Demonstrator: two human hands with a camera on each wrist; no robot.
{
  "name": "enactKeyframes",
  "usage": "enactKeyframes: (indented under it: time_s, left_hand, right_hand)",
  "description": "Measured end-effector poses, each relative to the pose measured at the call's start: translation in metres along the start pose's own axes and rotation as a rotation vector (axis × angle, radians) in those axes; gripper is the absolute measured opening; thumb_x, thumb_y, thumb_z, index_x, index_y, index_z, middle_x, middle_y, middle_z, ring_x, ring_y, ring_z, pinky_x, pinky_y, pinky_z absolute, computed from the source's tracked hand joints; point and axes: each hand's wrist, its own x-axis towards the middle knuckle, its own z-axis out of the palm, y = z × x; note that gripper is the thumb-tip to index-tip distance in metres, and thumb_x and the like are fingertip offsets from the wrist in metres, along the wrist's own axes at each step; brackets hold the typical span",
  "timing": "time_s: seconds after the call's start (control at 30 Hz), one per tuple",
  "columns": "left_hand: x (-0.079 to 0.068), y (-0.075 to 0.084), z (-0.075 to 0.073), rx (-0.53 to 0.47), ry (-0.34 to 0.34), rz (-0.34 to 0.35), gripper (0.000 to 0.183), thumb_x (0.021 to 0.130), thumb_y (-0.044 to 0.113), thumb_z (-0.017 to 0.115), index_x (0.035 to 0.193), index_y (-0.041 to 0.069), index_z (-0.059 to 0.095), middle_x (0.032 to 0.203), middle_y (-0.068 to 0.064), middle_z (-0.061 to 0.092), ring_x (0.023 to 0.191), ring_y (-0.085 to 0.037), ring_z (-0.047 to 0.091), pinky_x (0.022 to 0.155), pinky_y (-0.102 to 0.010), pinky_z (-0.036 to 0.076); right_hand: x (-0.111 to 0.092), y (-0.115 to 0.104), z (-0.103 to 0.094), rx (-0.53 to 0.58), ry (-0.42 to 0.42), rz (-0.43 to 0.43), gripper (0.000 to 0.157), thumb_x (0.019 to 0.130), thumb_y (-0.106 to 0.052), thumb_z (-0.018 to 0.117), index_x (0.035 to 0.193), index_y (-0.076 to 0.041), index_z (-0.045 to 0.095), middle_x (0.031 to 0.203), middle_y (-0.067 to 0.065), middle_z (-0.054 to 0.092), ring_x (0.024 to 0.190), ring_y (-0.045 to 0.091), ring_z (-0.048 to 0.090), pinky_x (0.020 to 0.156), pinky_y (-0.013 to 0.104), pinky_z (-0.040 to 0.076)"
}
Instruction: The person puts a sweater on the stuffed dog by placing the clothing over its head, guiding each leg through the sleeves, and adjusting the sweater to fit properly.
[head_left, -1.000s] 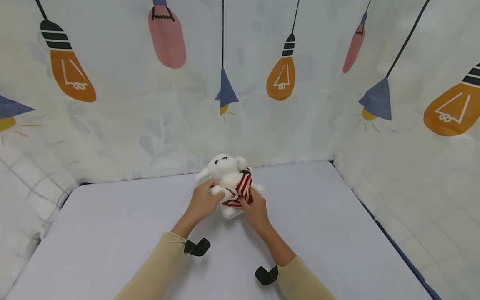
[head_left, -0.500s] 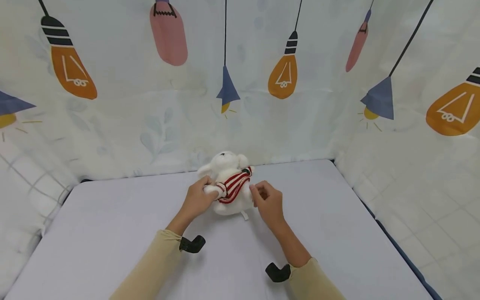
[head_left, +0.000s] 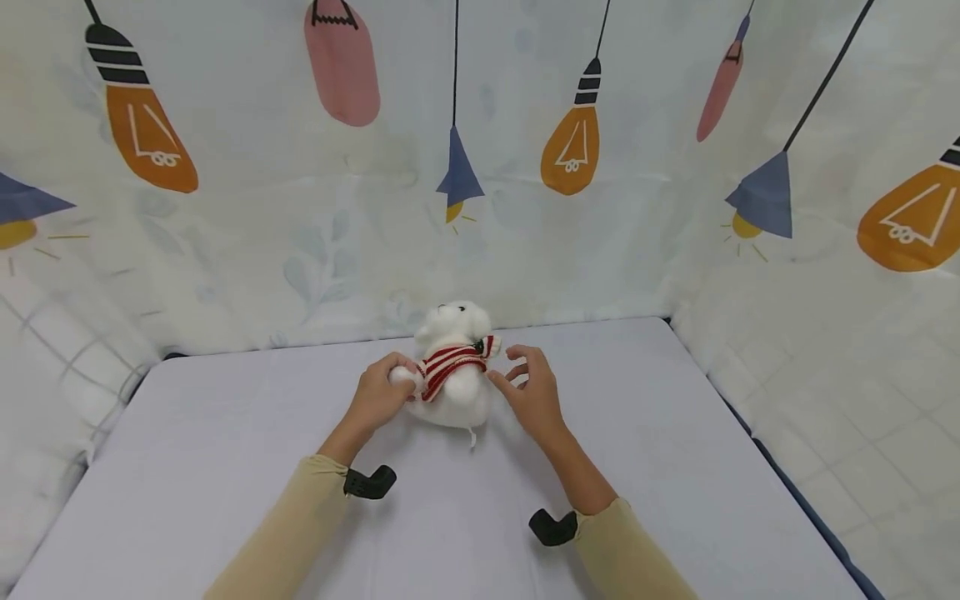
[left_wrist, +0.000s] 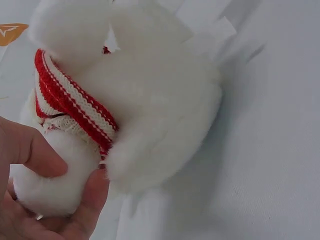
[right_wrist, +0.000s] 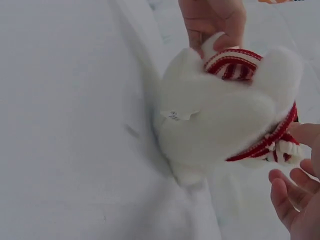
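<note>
A white plush toy (head_left: 463,408) in a red-and-white striped knitted sweater (head_left: 450,360) is at the far middle of the table. My left hand (head_left: 378,393) grips the toy's round white paw on the left, just past the sleeve. In the left wrist view, the thumb and fingers of the left hand (left_wrist: 30,150) curl round that paw (left_wrist: 57,185). On the other side, my right hand (head_left: 536,396) is beside the other striped sleeve (head_left: 491,345), fingers loosely bent and holding nothing. A small label (right_wrist: 177,115) shows on the toy's underside in the right wrist view.
The toy rests on a white-covered table (head_left: 675,483), close to its back edge. Behind it hangs a pale curtain (head_left: 360,217) printed with lamps and bulbs. A black wrist mount (head_left: 371,482) sits at the left cuff and another black mount (head_left: 553,527) at the right.
My right hand has let go of the sweater and moved right. The left hand keeps its grip and has shifted left. The toy has turned, and its label hangs in view at the bottom.
</note>
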Motion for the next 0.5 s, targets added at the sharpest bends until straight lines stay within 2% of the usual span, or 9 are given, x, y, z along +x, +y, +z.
enactKeyframes:
  time_s: [0.1,0.2,0.3,0.4,0.5]
  left_hand:
    - [0.001,-0.004,-0.003,0.01,0.022,-0.014,0.019,0.087,0.004,0.053,0.105,0.007,0.058,0.119,-0.019,0.059,0.089,-0.024,0.066,0.069,-0.029,0.052]
    - [0.003,-0.008,-0.006,0.022,0.025,-0.005,0.019,0.087,0.005,0.052,0.105,0.006,0.058,0.118,-0.019,0.059,0.089,-0.023,0.064,0.069,-0.028,0.051]
    - [0.004,-0.012,-0.007,0.037,0.025,-0.011,0.018,0.085,0.005,0.054,0.102,0.006,0.058,0.113,-0.018,0.06,0.083,-0.02,0.063,0.066,-0.027,0.048]
    - [0.004,-0.017,-0.008,0.067,0.016,-0.024,0.016,0.083,0.005,0.056,0.099,0.007,0.057,0.106,-0.017,0.062,0.076,-0.019,0.061,0.061,-0.027,0.045]
    - [0.004,-0.023,-0.011,0.111,0.019,-0.026,0.016,0.083,0.006,0.056,0.098,0.007,0.058,0.108,-0.017,0.062,0.086,-0.023,0.058,0.063,-0.029,0.042]
  right_hand:
    - [0.008,0.0,0.004,0.015,-0.053,-0.012,0.043,0.089,-0.025,0.07,0.127,-0.013,0.055,0.123,0.002,0.059,0.088,0.014,0.063,0.068,0.023,0.05]
    - [0.016,0.0,0.009,0.03,-0.13,-0.024,0.037,0.091,-0.022,0.068,0.126,-0.012,0.058,0.114,0.003,0.065,0.09,0.016,0.064,0.071,0.025,0.052]
    - [0.021,0.0,0.016,0.026,-0.181,0.005,0.035,0.092,-0.021,0.067,0.124,-0.01,0.059,0.105,0.004,0.066,0.091,0.017,0.064,0.073,0.025,0.051]
    - [0.024,0.0,0.022,0.008,-0.211,0.025,0.037,0.091,-0.021,0.067,0.125,-0.008,0.058,0.108,0.007,0.065,0.094,0.019,0.063,0.073,0.027,0.051]
    - [0.025,-0.002,0.025,-0.006,-0.26,0.027,0.032,0.092,-0.023,0.066,0.121,-0.01,0.061,0.116,0.009,0.063,0.096,0.02,0.063,0.072,0.028,0.051]
